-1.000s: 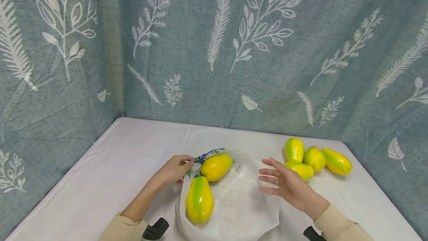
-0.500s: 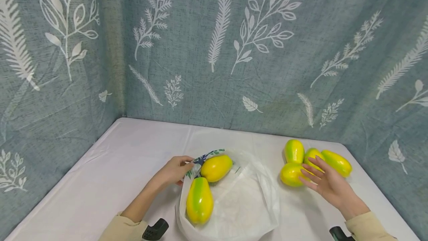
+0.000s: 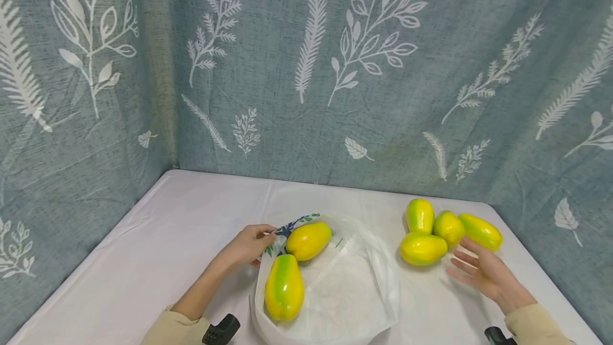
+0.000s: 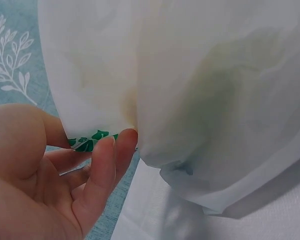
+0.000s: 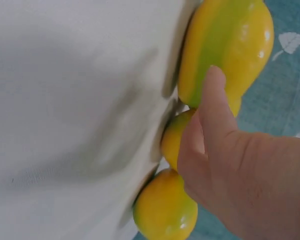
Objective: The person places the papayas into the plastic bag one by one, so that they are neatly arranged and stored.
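White plastic bag (image 3: 345, 292) on the white-covered surface (image 3: 210, 201), head view; clock directions are read from the bag's centre unless stated. Its wide mouth shows 2 papayas inside: a green-striped papaya (image 3: 284, 287) at 9 o'clock, leaning on the wall, and a mostly yellow papaya (image 3: 308, 241) at 11 o'clock, close behind it. The left hand (image 3: 246, 245), at 10 o'clock, has its grip pinching the bag's rim. In the left wrist view, a dim greenish shape shows through the thin wall.

Printing: blue and green leaf motifs (image 3: 299, 222) run along the turned rim; small dark marks (image 3: 339, 242) on the inner wall are too small to read.

Surroundings: 4 more papayas lie clustered between 2 and 3 o'clock. Around the end-on papaya (image 3: 448, 227) are the back papaya (image 3: 420, 215) at its 10 o'clock, the slender papaya (image 3: 480, 231) at its 3 and the front papaya (image 3: 423, 248) at its 8. The right hand (image 3: 486, 270), at 3 o'clock from the bag, has its grip spread, fingers near the cluster; contact cannot be told. In the right wrist view it partly covers the fruit. A blue-green curtain (image 3: 268, 52) with white leaf prints stands at 12 o'clock.
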Demonstrator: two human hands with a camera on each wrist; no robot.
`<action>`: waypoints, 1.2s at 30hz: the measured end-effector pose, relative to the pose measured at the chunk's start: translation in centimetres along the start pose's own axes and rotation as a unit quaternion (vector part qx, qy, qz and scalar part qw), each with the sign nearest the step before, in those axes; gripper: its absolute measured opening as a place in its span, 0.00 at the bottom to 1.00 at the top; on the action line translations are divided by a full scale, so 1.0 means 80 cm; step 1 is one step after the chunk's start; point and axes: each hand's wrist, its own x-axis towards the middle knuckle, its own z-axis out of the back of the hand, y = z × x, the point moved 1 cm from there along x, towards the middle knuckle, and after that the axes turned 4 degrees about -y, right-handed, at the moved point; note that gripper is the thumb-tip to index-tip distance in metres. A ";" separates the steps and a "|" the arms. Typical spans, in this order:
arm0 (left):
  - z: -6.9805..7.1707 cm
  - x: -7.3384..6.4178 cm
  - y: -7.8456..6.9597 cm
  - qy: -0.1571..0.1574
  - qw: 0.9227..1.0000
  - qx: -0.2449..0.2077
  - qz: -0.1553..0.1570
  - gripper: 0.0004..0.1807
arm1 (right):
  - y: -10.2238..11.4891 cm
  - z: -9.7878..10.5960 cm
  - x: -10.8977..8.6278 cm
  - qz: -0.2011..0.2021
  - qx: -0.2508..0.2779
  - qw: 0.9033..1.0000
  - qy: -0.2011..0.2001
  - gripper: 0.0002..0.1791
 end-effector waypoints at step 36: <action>-0.003 0.000 0.000 -0.007 1.000 0.000 0.014 0.18 | -0.021 -0.038 0.023 -0.021 -0.016 0.999 -0.040 0.50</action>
